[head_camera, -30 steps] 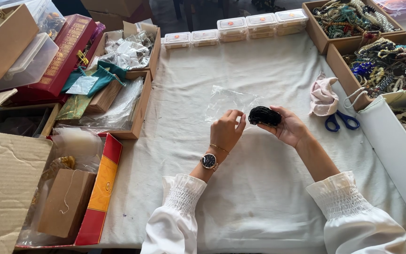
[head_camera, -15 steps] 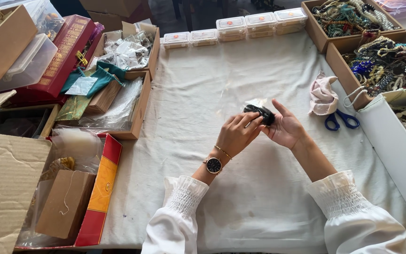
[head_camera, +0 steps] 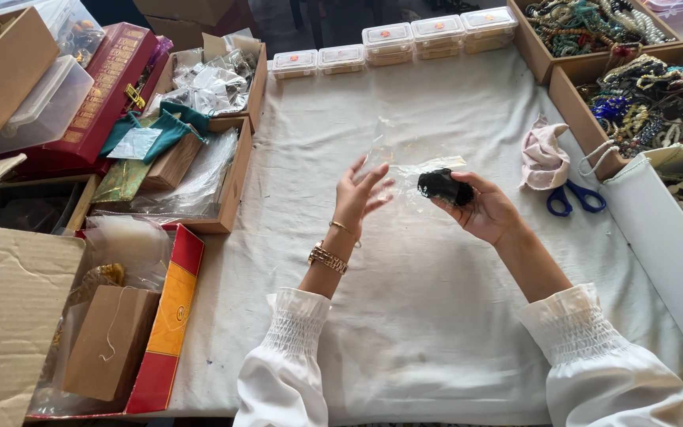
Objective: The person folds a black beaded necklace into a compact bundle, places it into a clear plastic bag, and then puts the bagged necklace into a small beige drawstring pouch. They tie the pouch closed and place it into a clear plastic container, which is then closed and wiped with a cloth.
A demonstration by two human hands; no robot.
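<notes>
Holding a small black bundle (head_camera: 444,187), your right hand (head_camera: 485,212) has its fingers curled around it, raised a little above the white cloth-covered table (head_camera: 436,316). What the bundle is made of cannot be told from this view; it looks dark and lumpy. Your left hand (head_camera: 360,198) stands upright just beside it, fingers spread and loose, their tips touching a clear plastic bag (head_camera: 405,162) that stretches between both hands and reaches the bundle. Whether the bundle is inside the bag or only against it is unclear. A gold watch (head_camera: 327,258) and a thin bracelet sit on your left wrist, and both arms wear white gathered sleeves.

To your right, blue-handled scissors (head_camera: 575,198) lie on the cloth near a pink fabric piece (head_camera: 543,154). Beyond them, cardboard trays (head_camera: 563,87) hold tangled beaded jewellery. A row of small clear lidded containers (head_camera: 393,39) lines the far edge of the table. On your left, a wooden tray (head_camera: 235,178) holds plastic wrappers and green pouches, next to a red box (head_camera: 108,87) and brown cardboard boxes (head_camera: 9,332).
</notes>
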